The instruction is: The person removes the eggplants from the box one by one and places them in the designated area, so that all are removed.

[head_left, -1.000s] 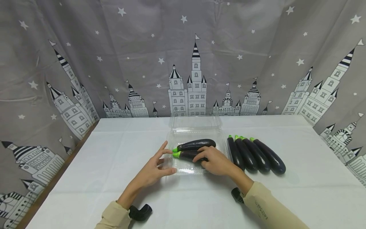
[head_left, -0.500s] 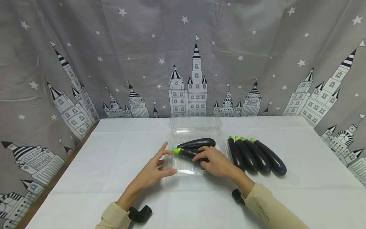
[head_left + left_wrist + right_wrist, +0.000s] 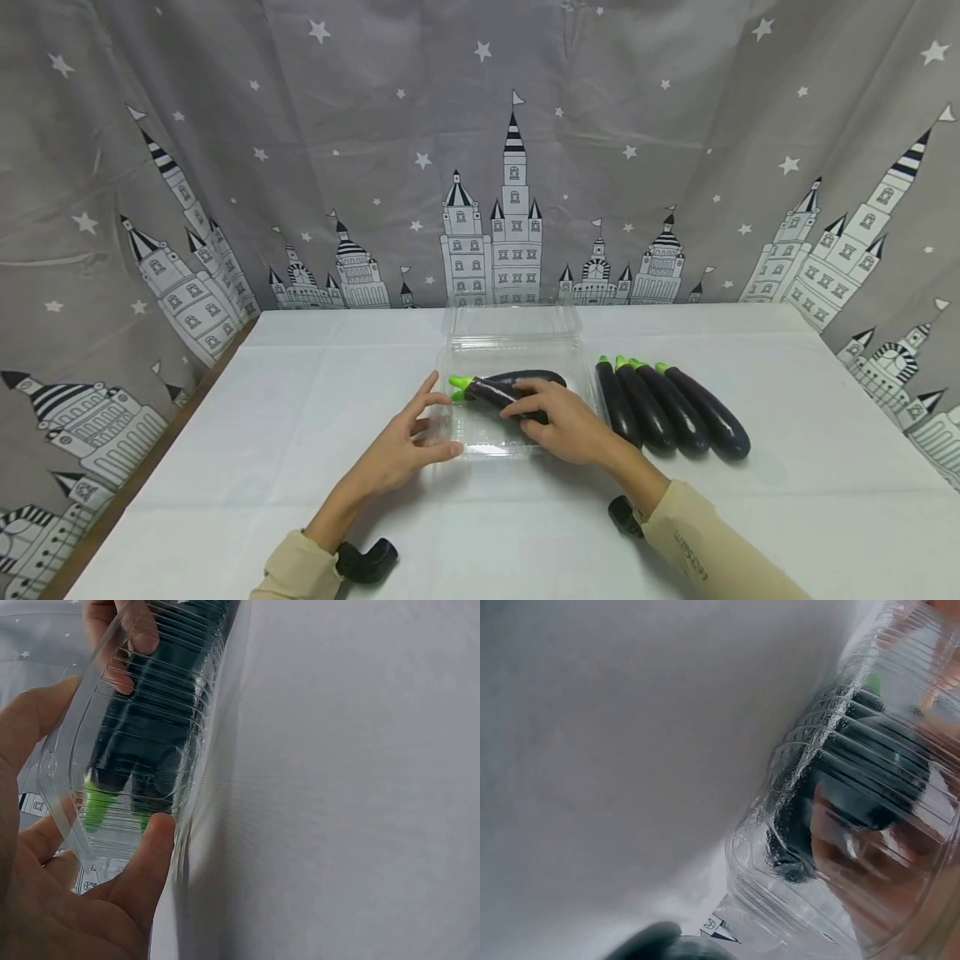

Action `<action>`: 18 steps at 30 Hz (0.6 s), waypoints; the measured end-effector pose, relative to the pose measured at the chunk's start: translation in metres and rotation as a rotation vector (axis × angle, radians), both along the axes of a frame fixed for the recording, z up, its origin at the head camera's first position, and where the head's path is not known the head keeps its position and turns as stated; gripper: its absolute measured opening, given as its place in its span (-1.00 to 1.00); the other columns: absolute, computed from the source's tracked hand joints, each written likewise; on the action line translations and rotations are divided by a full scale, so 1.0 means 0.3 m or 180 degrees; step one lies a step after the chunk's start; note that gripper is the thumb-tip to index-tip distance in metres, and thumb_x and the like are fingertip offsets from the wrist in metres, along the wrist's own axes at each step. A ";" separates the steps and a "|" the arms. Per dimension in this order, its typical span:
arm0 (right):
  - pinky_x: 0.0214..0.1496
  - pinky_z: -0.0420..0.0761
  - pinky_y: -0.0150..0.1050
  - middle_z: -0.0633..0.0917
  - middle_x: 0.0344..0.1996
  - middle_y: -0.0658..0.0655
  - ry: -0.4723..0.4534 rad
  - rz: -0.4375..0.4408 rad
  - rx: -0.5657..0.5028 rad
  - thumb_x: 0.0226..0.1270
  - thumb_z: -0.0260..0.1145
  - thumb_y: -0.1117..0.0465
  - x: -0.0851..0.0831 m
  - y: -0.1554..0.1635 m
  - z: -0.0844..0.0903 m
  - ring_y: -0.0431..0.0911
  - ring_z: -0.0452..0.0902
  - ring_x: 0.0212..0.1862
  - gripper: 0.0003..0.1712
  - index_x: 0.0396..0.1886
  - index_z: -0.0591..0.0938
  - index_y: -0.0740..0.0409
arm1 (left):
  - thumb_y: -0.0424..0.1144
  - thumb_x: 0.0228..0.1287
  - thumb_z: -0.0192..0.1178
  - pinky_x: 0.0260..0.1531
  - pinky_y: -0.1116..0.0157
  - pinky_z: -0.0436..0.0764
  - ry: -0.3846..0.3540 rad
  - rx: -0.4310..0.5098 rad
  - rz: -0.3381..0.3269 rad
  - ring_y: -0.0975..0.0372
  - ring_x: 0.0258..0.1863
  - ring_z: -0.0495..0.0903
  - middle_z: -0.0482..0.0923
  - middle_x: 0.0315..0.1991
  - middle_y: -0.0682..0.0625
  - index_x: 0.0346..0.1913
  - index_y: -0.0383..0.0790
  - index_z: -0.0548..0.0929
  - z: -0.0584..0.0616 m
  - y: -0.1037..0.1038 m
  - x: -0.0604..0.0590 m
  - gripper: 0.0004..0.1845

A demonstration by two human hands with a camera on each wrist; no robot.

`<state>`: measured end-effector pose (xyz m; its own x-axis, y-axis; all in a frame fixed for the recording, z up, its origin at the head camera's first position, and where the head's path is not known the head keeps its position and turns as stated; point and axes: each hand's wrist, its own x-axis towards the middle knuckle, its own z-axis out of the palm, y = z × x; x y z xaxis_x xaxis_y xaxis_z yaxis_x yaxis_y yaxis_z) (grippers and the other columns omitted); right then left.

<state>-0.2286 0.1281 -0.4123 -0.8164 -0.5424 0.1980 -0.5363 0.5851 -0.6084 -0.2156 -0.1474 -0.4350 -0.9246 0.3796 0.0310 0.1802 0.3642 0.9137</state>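
My right hand (image 3: 562,421) grips a dark eggplant (image 3: 495,393) by its thicker end, inside a clear plastic clamshell container (image 3: 480,437). This eggplant slants with its green stem towards the far left and overlaps another eggplant (image 3: 536,377) lying behind it. My left hand (image 3: 397,450) is spread at the container's left side. In the left wrist view its thumb (image 3: 154,847) touches the ribbed side wall. Through the clear plastic in the right wrist view, the right hand's fingers and the held eggplant's rounded end (image 3: 877,780) show.
Several eggplants (image 3: 678,408) lie side by side on the white tabletop (image 3: 315,367), just right of the container. The container's open lid (image 3: 513,320) lies back towards the grey castle-print curtain (image 3: 375,100).
The held eggplant's stem end has swung away from me, over the eggplant behind, which has shifted slightly. The right hand stays nearly in place; the left hand has not visibly moved.
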 end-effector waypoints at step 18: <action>0.20 0.45 0.17 0.54 0.22 0.21 0.0054 0.0020 -0.0223 0.25 0.22 0.39 -0.001 0.003 0.001 0.16 0.44 0.24 -0.67 -0.06 0.76 0.10 | -0.13 0.18 0.42 0.26 -0.19 0.30 0.0000 0.0032 0.0006 -0.27 0.32 0.30 -0.23 0.59 0.05 0.25 -0.20 0.41 0.002 -0.001 0.000 -0.37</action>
